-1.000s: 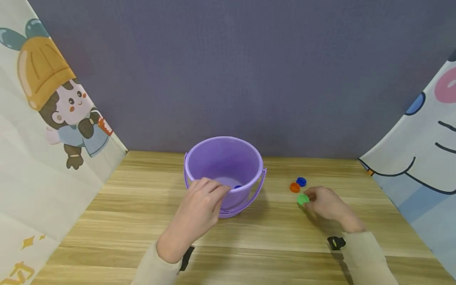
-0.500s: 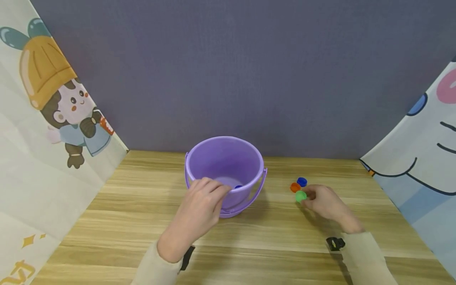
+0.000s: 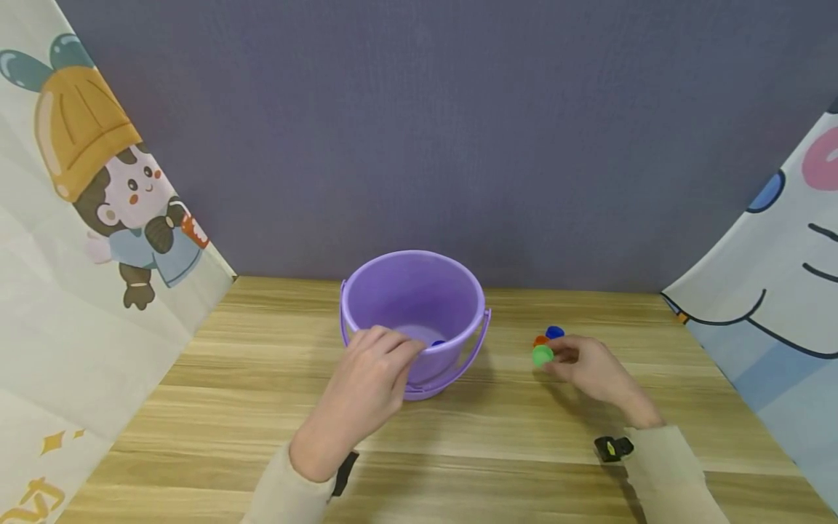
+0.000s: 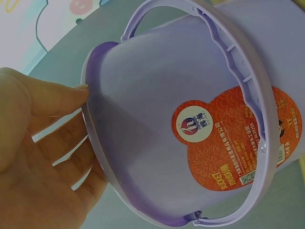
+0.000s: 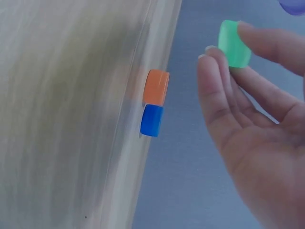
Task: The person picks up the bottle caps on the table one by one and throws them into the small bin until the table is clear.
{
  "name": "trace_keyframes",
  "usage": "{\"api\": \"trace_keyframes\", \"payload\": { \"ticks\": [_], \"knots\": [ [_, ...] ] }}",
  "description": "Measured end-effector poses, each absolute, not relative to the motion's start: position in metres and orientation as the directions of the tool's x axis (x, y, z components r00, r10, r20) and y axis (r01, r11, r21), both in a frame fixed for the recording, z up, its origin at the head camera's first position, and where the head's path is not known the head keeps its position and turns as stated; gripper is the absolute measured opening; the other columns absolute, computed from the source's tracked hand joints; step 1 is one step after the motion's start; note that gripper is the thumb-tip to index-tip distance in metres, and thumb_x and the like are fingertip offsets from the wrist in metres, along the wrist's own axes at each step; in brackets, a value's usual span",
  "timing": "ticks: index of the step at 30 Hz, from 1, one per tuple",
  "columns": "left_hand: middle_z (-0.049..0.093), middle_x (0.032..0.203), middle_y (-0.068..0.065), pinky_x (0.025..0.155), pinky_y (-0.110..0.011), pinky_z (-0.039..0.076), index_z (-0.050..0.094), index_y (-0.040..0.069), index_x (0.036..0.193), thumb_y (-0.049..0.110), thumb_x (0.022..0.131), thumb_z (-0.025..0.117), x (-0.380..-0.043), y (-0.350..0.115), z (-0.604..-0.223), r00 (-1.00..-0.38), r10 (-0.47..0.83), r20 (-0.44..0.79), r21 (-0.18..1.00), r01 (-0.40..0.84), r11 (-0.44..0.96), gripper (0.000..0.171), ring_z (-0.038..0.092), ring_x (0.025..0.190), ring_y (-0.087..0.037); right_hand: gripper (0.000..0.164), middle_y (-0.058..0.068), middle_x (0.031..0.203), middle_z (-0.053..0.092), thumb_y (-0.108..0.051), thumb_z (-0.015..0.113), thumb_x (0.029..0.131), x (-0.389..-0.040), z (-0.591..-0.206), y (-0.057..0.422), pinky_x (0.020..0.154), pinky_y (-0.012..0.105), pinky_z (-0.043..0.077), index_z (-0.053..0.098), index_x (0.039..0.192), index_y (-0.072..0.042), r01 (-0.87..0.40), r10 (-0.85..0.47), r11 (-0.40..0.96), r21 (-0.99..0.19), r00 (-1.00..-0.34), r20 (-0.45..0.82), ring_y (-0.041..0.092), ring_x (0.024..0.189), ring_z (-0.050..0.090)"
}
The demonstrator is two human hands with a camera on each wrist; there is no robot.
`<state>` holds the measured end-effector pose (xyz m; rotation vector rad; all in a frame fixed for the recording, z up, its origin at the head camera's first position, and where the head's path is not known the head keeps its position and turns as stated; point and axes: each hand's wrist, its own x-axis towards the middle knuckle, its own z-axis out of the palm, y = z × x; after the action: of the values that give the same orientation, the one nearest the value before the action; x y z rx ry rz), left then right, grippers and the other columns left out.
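Note:
In the head view my left hand (image 3: 366, 375) grips the near rim of a purple bucket (image 3: 452, 291). The left wrist view shows its thumb against the outside of the rim, with the other fingers partly hidden behind it. A small blue piece (image 3: 438, 343) peeks above the near rim, inside the bucket. To the right, my right hand (image 3: 596, 371) pinches a green bottle cap (image 3: 543, 355) between thumb and fingers, above the table. Close behind it an orange cap (image 5: 156, 88) and a blue cap (image 5: 151, 120) lie side by side on the wood.
The bucket's handle (image 3: 483, 342) hangs down at its front. A dark grey-blue panel (image 3: 419, 131) rises behind the wooden table (image 3: 216, 407). Printed white cloths stand at the left (image 3: 65, 306) and right (image 3: 785, 291).
My right hand has carried the green bottle cap a little left and away from me, so it now partly covers the orange cap in the head view. The left hand has stayed on the bucket.

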<state>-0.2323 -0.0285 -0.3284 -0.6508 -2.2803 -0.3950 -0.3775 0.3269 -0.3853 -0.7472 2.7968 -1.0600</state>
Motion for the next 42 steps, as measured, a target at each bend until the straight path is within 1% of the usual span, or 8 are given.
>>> {"api": "trace_keyframes", "payload": {
  "ticks": [3, 7, 17, 20, 25, 29, 33, 42],
  "knots": [
    [0.074, 0.102, 0.001, 0.082, -0.037, 0.050, 0.076, 0.009, 0.108, 0.004, 0.088, 0.072, -0.233, -0.028, -0.328, -0.608, 0.336, 0.719, 0.088, 0.559, 0.824, 0.021, 0.063, 0.093, -0.020, 0.038, 0.007, 0.097, 0.072, -0.017, 0.078, 0.089, -0.379, -0.386, 0.326, 0.074, 0.026, 0.056, 0.068, 0.119, 0.005, -0.417, -0.457, 0.620, -0.664, -0.880, 0.125, 0.018, 0.088, 0.068],
    [0.074, 0.101, 0.001, 0.082, -0.037, 0.050, 0.076, 0.009, 0.108, 0.004, 0.088, 0.072, -0.233, -0.028, -0.328, -0.608, 0.335, 0.720, 0.089, 0.560, 0.824, 0.021, 0.063, 0.093, -0.020, 0.037, 0.007, 0.097, 0.072, -0.018, 0.078, 0.090, -0.379, -0.387, 0.325, 0.073, 0.026, 0.056, 0.069, 0.119, 0.003, -0.405, -0.455, 0.583, -0.704, -0.881, 0.130, 0.017, 0.088, 0.068],
    [0.074, 0.102, 0.001, 0.083, -0.037, 0.050, 0.076, 0.010, 0.109, 0.004, 0.088, 0.071, -0.233, -0.028, -0.328, -0.613, 0.335, 0.715, 0.093, 0.559, 0.824, 0.023, 0.063, 0.093, -0.020, 0.042, 0.011, 0.103, 0.071, -0.016, 0.077, 0.091, -0.374, -0.379, 0.320, 0.073, 0.026, 0.057, 0.065, 0.124, 0.007, -0.394, -0.459, 0.512, -0.763, -0.877, 0.144, 0.012, 0.089, 0.067],
    [0.074, 0.102, 0.001, 0.083, -0.037, 0.050, 0.076, 0.010, 0.109, 0.004, 0.088, 0.071, -0.233, -0.029, -0.328, -0.613, 0.334, 0.716, 0.093, 0.558, 0.825, 0.022, 0.063, 0.094, -0.020, 0.044, 0.012, 0.105, 0.071, -0.018, 0.077, 0.092, -0.372, -0.376, 0.318, 0.075, 0.026, 0.057, 0.064, 0.125, 0.007, -0.387, -0.452, 0.515, -0.765, -0.881, 0.141, 0.013, 0.091, 0.067],
    [0.074, 0.102, 0.001, 0.083, -0.037, 0.051, 0.076, 0.011, 0.109, 0.004, 0.088, 0.071, -0.233, -0.029, -0.328, -0.613, 0.335, 0.716, 0.091, 0.557, 0.825, 0.022, 0.063, 0.094, -0.019, 0.045, 0.012, 0.109, 0.071, -0.022, 0.076, 0.092, -0.367, -0.370, 0.317, 0.077, 0.026, 0.057, 0.064, 0.127, 0.004, -0.376, -0.431, 0.538, -0.754, -0.892, 0.137, 0.020, 0.096, 0.067],
    [0.074, 0.101, 0.001, 0.083, -0.036, 0.050, 0.076, 0.011, 0.108, 0.005, 0.089, 0.071, -0.233, -0.028, -0.328, -0.612, 0.336, 0.716, 0.089, 0.558, 0.825, 0.021, 0.063, 0.093, -0.019, 0.043, 0.012, 0.109, 0.071, -0.024, 0.076, 0.092, -0.364, -0.365, 0.315, 0.077, 0.026, 0.057, 0.066, 0.126, 0.002, -0.377, -0.418, 0.546, -0.748, -0.896, 0.147, 0.023, 0.097, 0.067],
    [0.074, 0.101, 0.001, 0.083, -0.036, 0.050, 0.076, 0.011, 0.108, 0.005, 0.089, 0.071, -0.232, -0.028, -0.328, -0.613, 0.337, 0.715, 0.089, 0.557, 0.826, 0.021, 0.063, 0.093, -0.019, 0.043, 0.011, 0.109, 0.071, -0.024, 0.077, 0.092, -0.362, -0.362, 0.314, 0.078, 0.026, 0.056, 0.066, 0.125, 0.001, -0.380, -0.412, 0.545, -0.747, -0.898, 0.156, 0.022, 0.098, 0.068],
    [0.074, 0.101, 0.001, 0.083, -0.037, 0.050, 0.076, 0.011, 0.108, 0.005, 0.089, 0.072, -0.232, -0.028, -0.327, -0.614, 0.338, 0.714, 0.090, 0.559, 0.824, 0.021, 0.062, 0.094, -0.019, 0.039, 0.011, 0.111, 0.071, -0.021, 0.077, 0.092, -0.357, -0.356, 0.313, 0.077, 0.025, 0.056, 0.068, 0.124, -0.001, -0.408, -0.412, 0.541, -0.735, -0.891, 0.191, 0.014, 0.094, 0.067]
  ]
}}
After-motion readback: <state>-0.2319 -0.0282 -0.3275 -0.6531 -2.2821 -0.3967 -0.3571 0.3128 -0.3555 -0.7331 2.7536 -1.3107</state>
